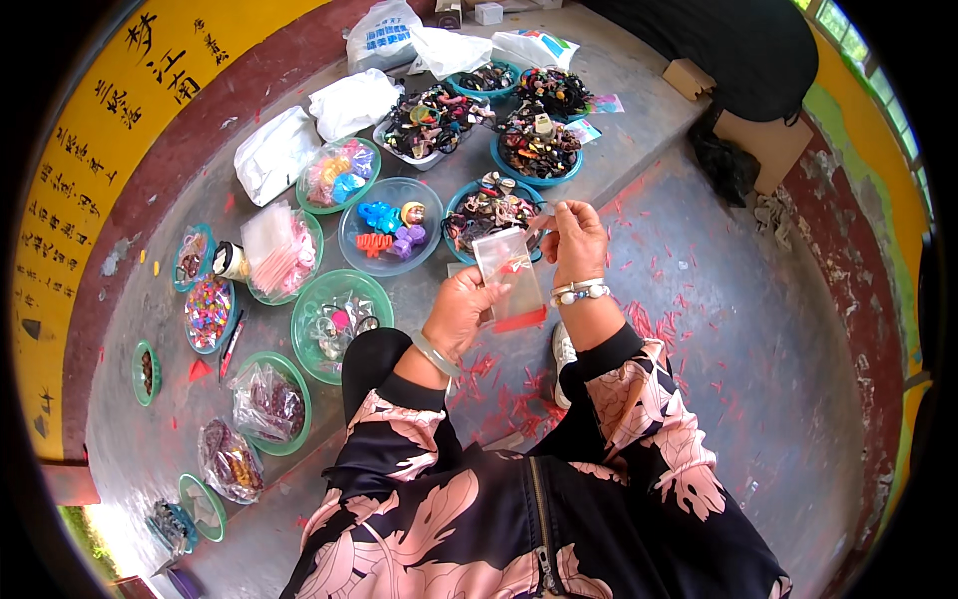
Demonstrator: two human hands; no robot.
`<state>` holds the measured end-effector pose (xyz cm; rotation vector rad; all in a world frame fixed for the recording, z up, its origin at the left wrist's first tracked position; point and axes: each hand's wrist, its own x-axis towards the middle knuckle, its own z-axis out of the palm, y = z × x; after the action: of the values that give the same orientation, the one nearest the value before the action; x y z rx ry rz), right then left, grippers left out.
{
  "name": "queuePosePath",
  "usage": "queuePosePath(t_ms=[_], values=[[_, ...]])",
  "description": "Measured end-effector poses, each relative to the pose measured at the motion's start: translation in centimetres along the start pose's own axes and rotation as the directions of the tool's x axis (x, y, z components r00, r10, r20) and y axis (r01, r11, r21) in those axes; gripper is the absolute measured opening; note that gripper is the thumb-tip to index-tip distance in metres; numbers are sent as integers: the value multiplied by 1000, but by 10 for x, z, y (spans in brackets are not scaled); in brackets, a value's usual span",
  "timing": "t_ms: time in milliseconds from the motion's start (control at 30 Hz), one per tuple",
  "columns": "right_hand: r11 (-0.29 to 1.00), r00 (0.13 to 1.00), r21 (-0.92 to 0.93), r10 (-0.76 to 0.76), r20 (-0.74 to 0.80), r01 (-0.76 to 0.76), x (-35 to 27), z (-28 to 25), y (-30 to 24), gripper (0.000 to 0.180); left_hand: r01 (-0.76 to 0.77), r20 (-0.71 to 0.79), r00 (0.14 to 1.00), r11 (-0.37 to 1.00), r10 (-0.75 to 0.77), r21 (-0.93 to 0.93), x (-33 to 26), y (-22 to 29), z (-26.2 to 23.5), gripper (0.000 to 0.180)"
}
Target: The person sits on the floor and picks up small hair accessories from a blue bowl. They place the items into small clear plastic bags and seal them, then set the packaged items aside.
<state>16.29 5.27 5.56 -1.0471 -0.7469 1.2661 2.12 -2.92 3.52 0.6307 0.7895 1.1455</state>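
In front of my knees, my left hand (459, 314) grips a small clear plastic bag (521, 292) by its left side, thumb on top. A red band runs along the bag's lower edge, and a small red piece shows near its upper part. My right hand (579, 243) is closed in a pinch just right of the bag's top. From its fingertips a thin pale strip (540, 224) reaches toward the bag; whether the two are joined, I cannot tell. Just beyond the bag stands a blue basin of dark hair ties (491, 212).
Left of my hands are a clear bowl with colourful claw clips (374, 262), a green basin (302, 373) and a basin of pink items (289, 262). Farther off sit more basins of dark hair ties (539, 150) and white bags (277, 155). Red scraps (664, 324) litter the floor.
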Motion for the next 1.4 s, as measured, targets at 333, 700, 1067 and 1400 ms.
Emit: queuePosePath(t_ms=[333,700,1067,1400], values=[[987,996,159,33,-87,-19,16,-17,-25,8,-59,-165,984,996,69,66,34,26,-46,29],[947,962,179,247,119,-266,9,-11,-16,9,484,-603,776,438,185,758,106,53,-271,25],[932,932,142,304,196,-334,5,-5,-14,9,500,-654,610,423,447,755,112,27,-283,25],[930,928,151,296,228,-334,5,-7,-12,12,38,-2,999,967,-39,252,47,78,-60,39]])
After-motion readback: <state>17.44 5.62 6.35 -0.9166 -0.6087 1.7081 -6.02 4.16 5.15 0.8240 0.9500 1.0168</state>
